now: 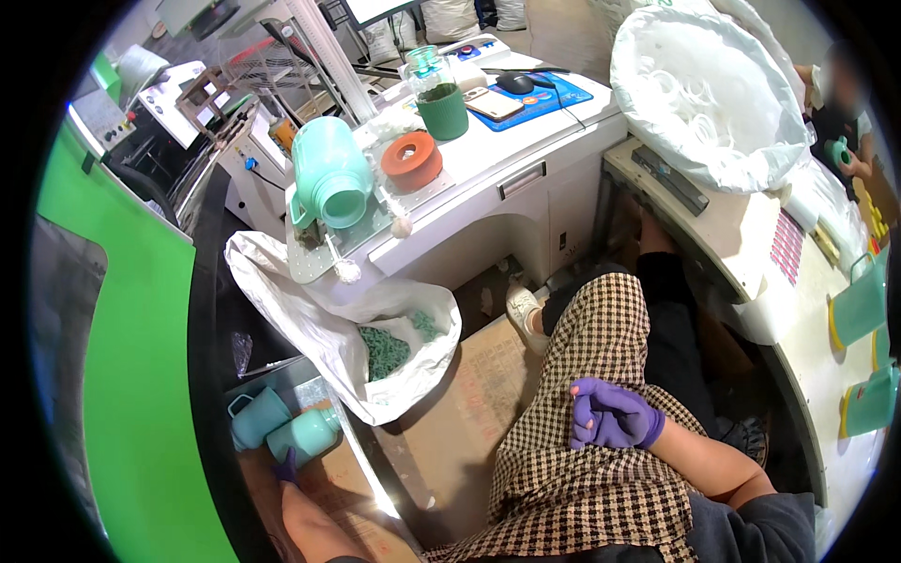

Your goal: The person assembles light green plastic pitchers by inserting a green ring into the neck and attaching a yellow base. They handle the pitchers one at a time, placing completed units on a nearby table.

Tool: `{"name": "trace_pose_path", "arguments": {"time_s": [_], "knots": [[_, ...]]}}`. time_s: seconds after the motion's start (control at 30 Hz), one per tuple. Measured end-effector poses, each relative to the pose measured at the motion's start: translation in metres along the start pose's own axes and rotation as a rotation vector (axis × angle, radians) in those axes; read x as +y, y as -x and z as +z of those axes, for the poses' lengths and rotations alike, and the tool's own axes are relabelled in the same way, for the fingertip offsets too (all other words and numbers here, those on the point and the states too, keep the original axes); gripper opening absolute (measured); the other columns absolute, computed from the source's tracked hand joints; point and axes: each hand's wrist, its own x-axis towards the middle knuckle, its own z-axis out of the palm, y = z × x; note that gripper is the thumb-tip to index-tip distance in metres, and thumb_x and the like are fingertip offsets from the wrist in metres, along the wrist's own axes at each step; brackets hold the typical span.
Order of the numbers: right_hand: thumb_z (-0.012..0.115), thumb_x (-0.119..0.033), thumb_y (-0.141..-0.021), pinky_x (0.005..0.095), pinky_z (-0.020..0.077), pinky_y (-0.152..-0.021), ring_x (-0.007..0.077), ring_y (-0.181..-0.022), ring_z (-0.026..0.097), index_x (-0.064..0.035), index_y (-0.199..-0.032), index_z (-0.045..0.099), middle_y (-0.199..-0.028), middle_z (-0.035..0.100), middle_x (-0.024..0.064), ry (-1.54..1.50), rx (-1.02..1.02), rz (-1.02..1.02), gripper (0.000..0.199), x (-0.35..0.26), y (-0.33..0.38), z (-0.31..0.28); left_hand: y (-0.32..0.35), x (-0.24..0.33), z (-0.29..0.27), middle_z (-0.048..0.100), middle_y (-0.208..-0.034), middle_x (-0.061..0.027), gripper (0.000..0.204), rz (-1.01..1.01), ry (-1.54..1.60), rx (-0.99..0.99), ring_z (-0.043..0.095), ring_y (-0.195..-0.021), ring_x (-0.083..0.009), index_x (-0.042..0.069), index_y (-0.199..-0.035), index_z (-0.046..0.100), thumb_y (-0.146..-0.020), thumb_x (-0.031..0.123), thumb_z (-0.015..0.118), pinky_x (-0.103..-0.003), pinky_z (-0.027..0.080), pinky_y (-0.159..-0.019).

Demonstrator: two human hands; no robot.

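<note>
Cluttered workshop, brown cardboard floor (469,394) between a white machine bench (488,188) and a curved white counter (741,244). Down at lower left, left hand (286,466) in a purple glove, reaching off the bare forearm to the lower end of a mint-green jug (305,433) lying on its side on the cardboard. Touching it or just short of it; only a sliver of glove visible, so cannot tell whether those fingers are spread or closed. Pale mint plastic, smooth and rounded, tilted up to the right. Just beside it on the left, a second jug (258,416) in duller teal, handle showing. Directly above both, a slumped white sack (310,310) open at the mouth and holding green pellets (385,349), its lip hanging close over the jugs. Higher, on the bench, a larger mint jug (330,178) clamped on a plate, an orange ring (411,159) and a dark green cup (443,111). Right hand (612,415), also purple-gloved, resting on a brown checked skirt (582,469), fingers curled in and pressed together, gripping nothing visible. Far right, more teal jugs (859,310) on the counter, and a big white bag (704,94) behind.
</note>
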Motion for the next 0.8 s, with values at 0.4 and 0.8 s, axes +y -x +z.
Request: {"name": "trace_pose_path", "arguments": {"time_s": [0.4,0.8], "knots": [[0.037,-0.027,-0.111,0.0507,0.0449,-0.1,0.0227,-0.095,0.054,-0.0129,-0.149,0.045,-0.103,0.057,0.0078,-0.101,-0.113,0.005,0.042,0.003,0.003,-0.016,0.168,-0.054,0.117,0.064,-0.09,-0.0106,0.048,-0.204,0.974,-0.258,0.059,-0.072,-0.0235,0.006,-0.131,0.058,-0.097,0.037,0.068,-0.039,0.055,-0.065],[0.048,-0.026,-0.108,0.0444,0.054,-0.098,0.0263,-0.103,0.069,-0.0066,-0.143,0.048,-0.113,0.066,0.0096,-0.156,-0.154,-0.005,0.04,0.002,0.016,-0.025,0.269,0.045,0.018,0.067,-0.107,-0.0082,0.045,0.183,1.028,-0.452,0.06,-0.09,-0.0231,0.002,-0.131,0.062,-0.097,0.03,0.066,-0.035,0.052,-0.078]]}}
